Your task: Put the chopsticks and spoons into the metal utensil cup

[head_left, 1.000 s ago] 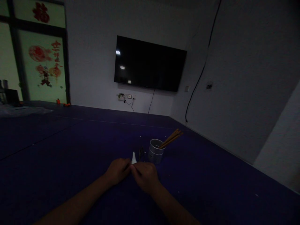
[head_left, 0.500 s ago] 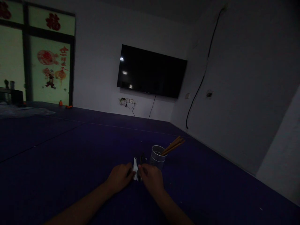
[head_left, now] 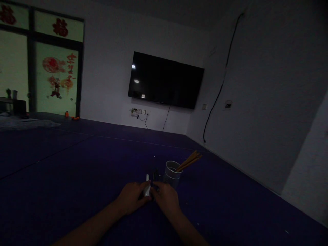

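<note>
A white soup spoon (head_left: pixel 147 190) lies between my hands, its handle pointing away from me. My left hand (head_left: pixel 132 198) grips it from the left, thumb across the handle and fingers by the bowl. Close against its right side, my right hand (head_left: pixel 165 197) is closed with fingertips pinched together; what they hold is hidden. Just beyond those fingers a dark, thin object (head_left: pixel 155 175) shows, too dim to name. A grey cup (head_left: pixel 172 174) stands upright behind my right hand, with several wooden chopsticks (head_left: pixel 190 161) leaning out to the right.
The hands and cup are over a wide dark purple surface (head_left: pixel 102 164). Crumpled clear plastic (head_left: pixel 30 123) and small orange items (head_left: pixel 67 114) lie at the far left. A television (head_left: pixel 166 80) hangs on the back wall, and a black cable (head_left: pixel 217 94) runs down the right wall.
My left thumb has moved over the spoon's handle, and both hands' fingertips have come closer together. The shiny dark piece beside the spoon is now covered. The cup has stayed put.
</note>
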Tool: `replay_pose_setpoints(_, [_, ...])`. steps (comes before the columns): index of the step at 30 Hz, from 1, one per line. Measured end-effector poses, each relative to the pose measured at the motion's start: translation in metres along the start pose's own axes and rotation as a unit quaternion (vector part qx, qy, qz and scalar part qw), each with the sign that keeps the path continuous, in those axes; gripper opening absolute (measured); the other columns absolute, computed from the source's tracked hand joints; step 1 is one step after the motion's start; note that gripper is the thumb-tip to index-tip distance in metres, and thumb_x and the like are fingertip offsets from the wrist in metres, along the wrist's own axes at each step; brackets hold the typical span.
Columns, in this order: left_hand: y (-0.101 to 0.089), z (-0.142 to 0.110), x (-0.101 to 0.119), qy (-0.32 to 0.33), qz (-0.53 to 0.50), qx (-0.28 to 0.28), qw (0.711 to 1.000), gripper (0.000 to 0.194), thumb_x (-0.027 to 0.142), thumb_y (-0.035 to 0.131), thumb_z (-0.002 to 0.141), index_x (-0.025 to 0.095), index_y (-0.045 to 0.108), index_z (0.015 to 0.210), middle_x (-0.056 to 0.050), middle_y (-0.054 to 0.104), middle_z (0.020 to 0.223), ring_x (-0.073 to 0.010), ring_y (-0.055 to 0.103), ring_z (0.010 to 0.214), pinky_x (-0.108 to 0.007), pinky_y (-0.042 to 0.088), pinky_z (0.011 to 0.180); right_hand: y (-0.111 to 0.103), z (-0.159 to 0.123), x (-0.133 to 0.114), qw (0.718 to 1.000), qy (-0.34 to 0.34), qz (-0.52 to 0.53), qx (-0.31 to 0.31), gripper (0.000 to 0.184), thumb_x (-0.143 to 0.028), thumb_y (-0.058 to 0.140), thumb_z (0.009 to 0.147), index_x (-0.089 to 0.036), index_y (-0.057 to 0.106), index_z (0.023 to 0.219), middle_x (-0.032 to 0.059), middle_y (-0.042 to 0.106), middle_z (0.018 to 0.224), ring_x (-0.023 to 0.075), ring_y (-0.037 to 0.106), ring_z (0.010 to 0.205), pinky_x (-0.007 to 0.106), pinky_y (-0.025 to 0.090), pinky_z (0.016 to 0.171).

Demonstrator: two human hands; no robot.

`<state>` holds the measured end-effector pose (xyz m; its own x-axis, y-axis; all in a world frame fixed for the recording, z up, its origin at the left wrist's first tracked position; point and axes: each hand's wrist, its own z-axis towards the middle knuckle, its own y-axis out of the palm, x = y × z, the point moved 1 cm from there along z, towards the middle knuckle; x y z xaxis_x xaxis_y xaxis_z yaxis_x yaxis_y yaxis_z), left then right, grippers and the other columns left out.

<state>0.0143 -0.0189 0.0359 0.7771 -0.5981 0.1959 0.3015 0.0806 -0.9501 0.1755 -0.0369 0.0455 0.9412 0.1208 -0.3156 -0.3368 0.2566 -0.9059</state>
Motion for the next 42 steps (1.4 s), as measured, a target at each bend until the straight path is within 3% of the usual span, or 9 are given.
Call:
replay_pose_setpoints(5, [-0.0007,0.0024,-0.0001,0.031,0.001,-0.013,0.999,0.051,0.046,0.047,0.085,0.028,0.042,0.133,-0.006,0.068,0.106,-0.0233,0.064,0.094,-0.032,0.046,0.08,-0.0005,-0.0019,-0.0034,0.999,-0.043,-0.001,-0.007,0.028,-0.03,0.051,0.087,-0.029,0.068,0.109,0.003,0.073,0.098,0.0185,0.067,0.089,0.024,0.044,0.073])
replay_pose_setpoints(9, [-0.0007,0.0037,0.0002,0.007,-0.005,-0.02,1.0,0.049,0.047,0.047,0.085,0.025,0.046,0.128,-0.008,0.07,0.1,-0.0242,0.065,0.09,-0.032,0.046,0.078,0.0005,-0.0029,-0.0038,0.998,-0.06,-0.012,-0.006,0.023,-0.029,0.051,0.087,-0.029,0.072,0.097,0.003,0.074,0.087,0.0188,0.068,0.08,0.024,0.044,0.067])
replay_pose_setpoints(16, [-0.0027,0.0026,-0.0005,-0.029,-0.008,-0.017,0.999,0.039,0.052,0.041,0.087,0.022,0.052,0.109,-0.008,0.07,0.093,-0.0243,0.066,0.085,-0.03,0.046,0.072,0.0046,-0.0011,-0.0013,0.998,-0.056,-0.002,0.004,0.022,-0.028,0.052,0.086,-0.028,0.073,0.093,0.0039,0.074,0.088,0.019,0.068,0.081,0.024,0.044,0.065])
replay_pose_setpoints(20, [-0.0038,0.0038,-0.0022,-0.061,-0.002,-0.007,0.998,0.042,0.056,0.034,0.089,0.02,0.054,0.101,-0.01,0.07,0.091,-0.0252,0.066,0.086,-0.031,0.046,0.072,0.0049,-0.0007,-0.0001,0.998,-0.058,0.003,-0.003,0.023,-0.028,0.051,0.087,-0.027,0.073,0.094,0.0039,0.074,0.087,0.0186,0.068,0.082,0.023,0.044,0.066])
replay_pose_setpoints(27, [-0.0025,0.002,-0.0013,-0.065,0.029,0.008,0.997,0.042,0.048,0.036,0.089,0.02,0.056,0.113,-0.012,0.07,0.099,-0.0271,0.065,0.092,-0.035,0.047,0.078,0.0033,-0.0028,-0.0011,0.998,-0.067,0.004,-0.001,0.023,-0.028,0.05,0.089,-0.027,0.073,0.09,0.0023,0.074,0.084,0.0178,0.068,0.08,0.022,0.041,0.065])
replay_pose_setpoints(36, [-0.0065,0.0018,0.0018,-0.065,0.038,-0.002,0.997,0.034,0.041,0.039,0.087,0.019,0.06,0.102,-0.012,0.07,0.09,-0.0272,0.066,0.087,-0.035,0.047,0.076,0.0039,-0.002,-0.0016,0.997,-0.075,-0.011,-0.008,0.023,-0.029,0.049,0.089,-0.026,0.072,0.086,0.003,0.073,0.084,0.0172,0.068,0.079,0.022,0.039,0.061])
replay_pose_setpoints(42, [-0.0061,0.0013,0.003,-0.078,0.047,0.005,0.996,0.034,0.044,0.038,0.088,0.02,0.057,0.103,-0.01,0.07,0.091,-0.0261,0.066,0.089,-0.034,0.047,0.077,0.0039,-0.0018,-0.0001,0.997,-0.079,-0.006,-0.012,0.023,-0.029,0.049,0.09,-0.026,0.071,0.096,0.0037,0.073,0.088,0.0175,0.068,0.082,0.023,0.041,0.064])
